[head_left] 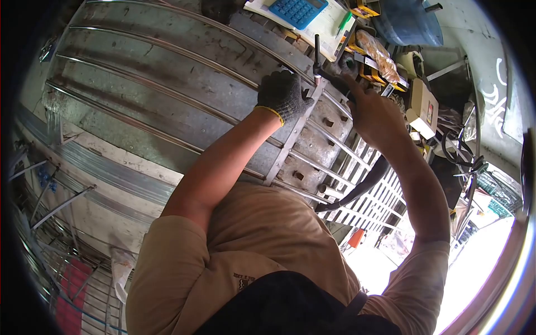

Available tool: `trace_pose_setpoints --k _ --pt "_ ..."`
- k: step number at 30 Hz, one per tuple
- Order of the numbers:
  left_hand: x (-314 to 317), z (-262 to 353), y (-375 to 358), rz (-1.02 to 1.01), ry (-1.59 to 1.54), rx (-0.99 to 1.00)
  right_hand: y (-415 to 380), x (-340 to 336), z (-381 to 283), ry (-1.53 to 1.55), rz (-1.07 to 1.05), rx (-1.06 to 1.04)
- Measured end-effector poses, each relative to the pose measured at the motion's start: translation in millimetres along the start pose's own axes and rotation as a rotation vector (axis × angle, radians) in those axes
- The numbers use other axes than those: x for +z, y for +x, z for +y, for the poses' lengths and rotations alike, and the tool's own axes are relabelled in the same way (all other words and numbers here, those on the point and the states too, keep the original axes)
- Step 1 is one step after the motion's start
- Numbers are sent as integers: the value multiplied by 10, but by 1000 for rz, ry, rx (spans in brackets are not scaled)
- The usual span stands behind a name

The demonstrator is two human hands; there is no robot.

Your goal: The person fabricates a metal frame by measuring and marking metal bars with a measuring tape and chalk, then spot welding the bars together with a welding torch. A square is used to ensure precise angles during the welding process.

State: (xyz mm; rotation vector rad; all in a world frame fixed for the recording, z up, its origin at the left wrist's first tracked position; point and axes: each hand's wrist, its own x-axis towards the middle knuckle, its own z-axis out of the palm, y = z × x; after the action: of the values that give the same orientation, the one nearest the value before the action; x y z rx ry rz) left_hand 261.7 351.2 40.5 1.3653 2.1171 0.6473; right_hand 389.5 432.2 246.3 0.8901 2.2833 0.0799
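Two hands work at the far edge of a steel grille (pixel 184 100) that lies flat on a counter (pixel 329 139). The left hand (pixel 283 96), in a dark knit glove with a yellow cuff, presses down on a flat crossbar (pixel 293 146) of the grille, its fingers curled over the bar's upper end. The right hand (pixel 373 109) is bare and closed around a dark torch handle, fingers wrapped tight; the torch (pixel 317 58) rises as a thin black neck just beside the gloved hand, its tip meeting the crossbar where a rod crosses it. A thick black hose (pixel 363 187) runs from under the right wrist down across the counter.

Thin round rods (pixel 139 84) run in long curves across the grille, well apart from each other, all passing under or against the crossbar. Small metal blocks (pixel 298 176) sit on the counter between the rods near the crossbar.

Beyond the hands, a blue calculator (pixel 297 10) rests on papers, with a green pen (pixel 345 22) just beside it. A small cardboard box (pixel 422 106) stands to the right of the right hand. More wire racks (pixel 61 223) lean at the lower left.
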Motion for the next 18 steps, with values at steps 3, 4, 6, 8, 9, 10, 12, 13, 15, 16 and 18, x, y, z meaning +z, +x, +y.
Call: trace_pose_setpoints --k 3,4,6,8,9,10,12,13,15,16,18 --pt "34 -47 -8 42 19 47 -6 25 -42 -19 0 4" --pt "52 -82 -12 63 35 88 -6 31 -51 -26 -2 7" --pt "80 -92 2 64 45 96 -31 68 -64 -41 33 -8" --pt "90 -94 1 82 42 101 -45 100 -69 -44 47 -12" --pt "97 -96 -1 93 41 102 -48 110 -66 -40 43 -9" --pt "106 -98 0 104 39 103 -52 125 -66 -36 39 -6" --pt "112 -96 1 113 32 107 -80 187 -70 1 86 -10" --pt "108 -97 3 111 27 110 -95 219 -73 18 110 -11" --pt "101 -97 1 112 26 112 -121 266 -108 17 110 13" --pt "98 -94 -1 115 29 113 -130 291 -121 16 109 25" --pt "81 -86 -2 110 29 109 -145 367 -108 21 143 19"
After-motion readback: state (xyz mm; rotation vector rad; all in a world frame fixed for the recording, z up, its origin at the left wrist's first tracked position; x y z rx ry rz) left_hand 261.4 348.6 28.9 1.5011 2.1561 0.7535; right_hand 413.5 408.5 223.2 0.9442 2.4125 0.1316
